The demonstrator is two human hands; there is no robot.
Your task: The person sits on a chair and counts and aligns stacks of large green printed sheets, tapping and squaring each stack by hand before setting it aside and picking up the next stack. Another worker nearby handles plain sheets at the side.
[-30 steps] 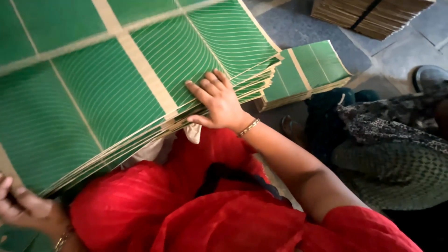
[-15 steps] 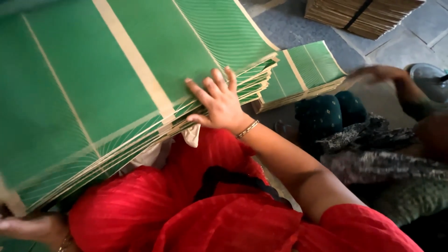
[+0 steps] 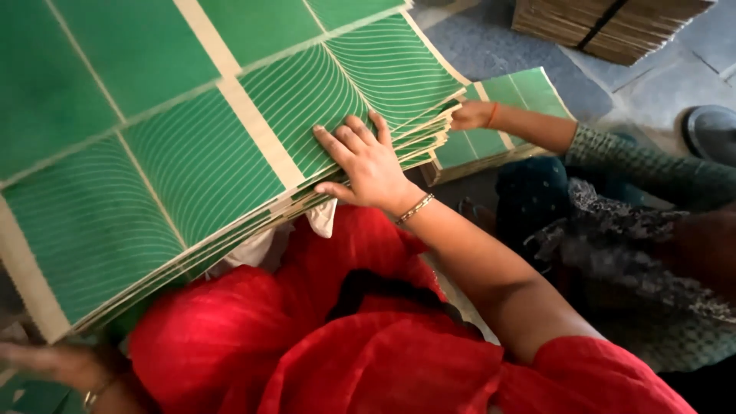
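A thick stack of large green sheets [image 3: 192, 153] with pale wavy lines and tan borders fills the upper left and rests over my lap, which is covered in red cloth. My right hand [image 3: 368, 165] lies on the stack's near right edge, fingers spread flat on the top sheet and thumb hooked under the edge. A thin bracelet [image 3: 415, 208] circles that wrist. My left hand [image 3: 57, 364] is blurred at the bottom left, below the stack's lower corner; I cannot make out its grip.
A co-worker's hand [image 3: 471, 115] reaches from the right onto a smaller pile of green sheets [image 3: 525, 96] on the floor. A strapped bundle of brown board [image 3: 613, 27] lies at the top right. A dark shoe [image 3: 713, 130] sits at the right edge.
The co-worker's arm has come in from the right and reached the smaller pile. The big stack has shifted under my right hand, and my left hand has dropped lower.
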